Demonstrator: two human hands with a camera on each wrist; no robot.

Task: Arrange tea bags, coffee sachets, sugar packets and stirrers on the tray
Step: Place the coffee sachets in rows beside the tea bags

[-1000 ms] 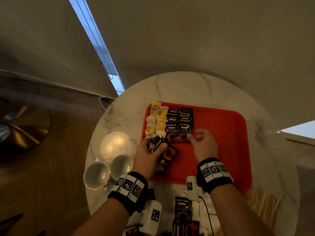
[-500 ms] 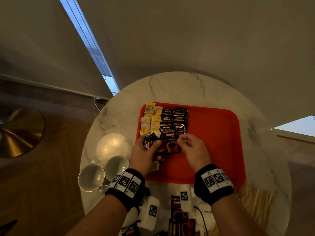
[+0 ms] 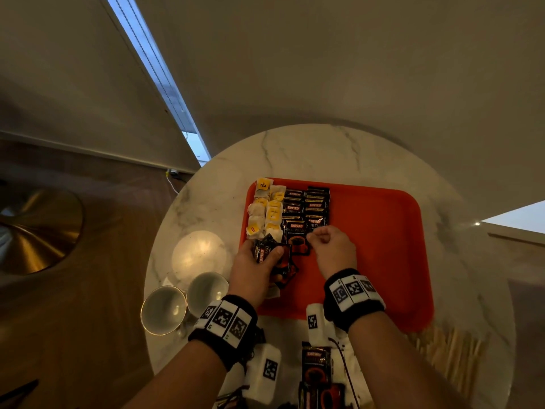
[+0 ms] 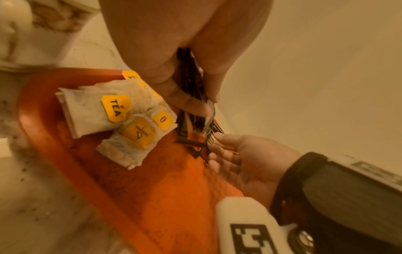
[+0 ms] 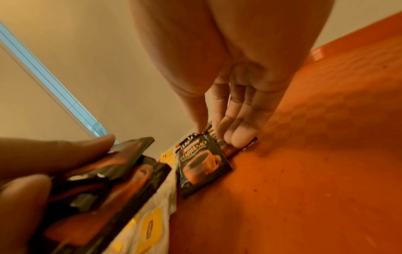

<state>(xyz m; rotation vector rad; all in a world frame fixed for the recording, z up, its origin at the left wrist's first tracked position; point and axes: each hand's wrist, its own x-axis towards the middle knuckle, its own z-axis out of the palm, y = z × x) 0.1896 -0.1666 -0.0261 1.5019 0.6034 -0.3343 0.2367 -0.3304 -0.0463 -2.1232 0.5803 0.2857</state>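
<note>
Your left hand [image 3: 253,270] keeps a curled grip on a spare stack of coffee sachets [image 3: 272,256] at the orange tray's [image 3: 383,231] 9 o'clock edge, feeding your right hand [image 3: 333,249], whose fingertips [image 5: 234,137] pinch one sachet [image 5: 203,165] into rows beside the tea bags [image 3: 265,214].

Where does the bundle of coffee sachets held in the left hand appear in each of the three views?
Head: the bundle of coffee sachets sits left of centre, over the near-left part of the orange tray.
Left wrist: top centre, hanging from the left hand.
Right wrist: lower left, large and blurred.
Shared landmark: the yellow-tagged tea bags beside it.
</note>
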